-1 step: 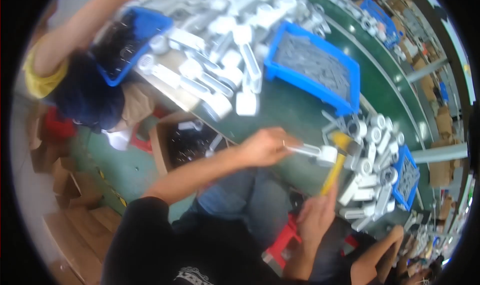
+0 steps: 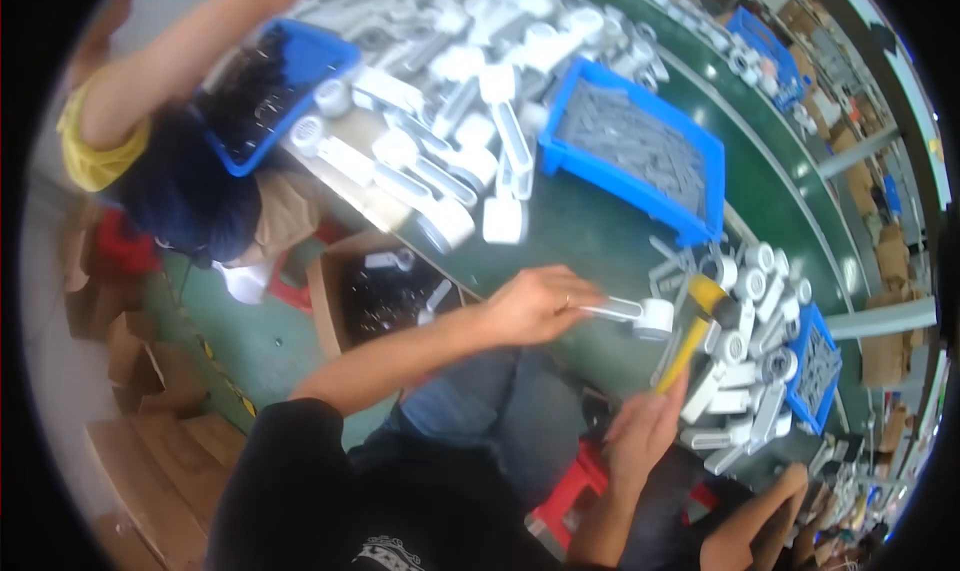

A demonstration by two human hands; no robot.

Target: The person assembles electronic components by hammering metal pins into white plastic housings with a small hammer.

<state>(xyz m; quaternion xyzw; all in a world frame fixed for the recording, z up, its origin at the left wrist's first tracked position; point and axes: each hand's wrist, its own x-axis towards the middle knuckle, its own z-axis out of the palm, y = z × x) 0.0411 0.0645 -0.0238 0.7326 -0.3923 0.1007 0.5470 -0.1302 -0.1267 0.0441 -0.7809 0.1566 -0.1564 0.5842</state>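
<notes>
Left fingers [image 2: 578, 300]: pressed together, pinching the bar end of the part [image 2: 651, 318]; one ring shows on them.
Right fingers [image 2: 655, 409]: wrapped around the handle of the hammer [image 2: 708, 297].
Part: in the left hand [image 2: 538, 306], over the table [image 2: 560, 226] near its near edge; it points right from the fingertips, round end outermost.
Part's long axis: roughly crosswise, left to right, dipping slightly toward the round end.
Hammer's long axis: slanted, from the right hand [image 2: 643, 433] up and rightward to the head.
Gap: hammer head just beside the round end, on its right, apart as seen; relative height I cannot tell.
Nearer hand: the left, which grips the part; the right sits lower, below and right of it.
Hammer: one, yellow.
Held part: one.
Blue trays: four; centre tray [image 2: 620, 191], right tray [image 2: 806, 412], left tray [image 2: 262, 154], far tray [image 2: 745, 26].
Piles: two, left pile [image 2: 500, 83] and right pile [image 2: 738, 373]; pieces overlap too much to count.
Carton: one with dark bits, below the table's near edge [image 2: 323, 306].
</notes>
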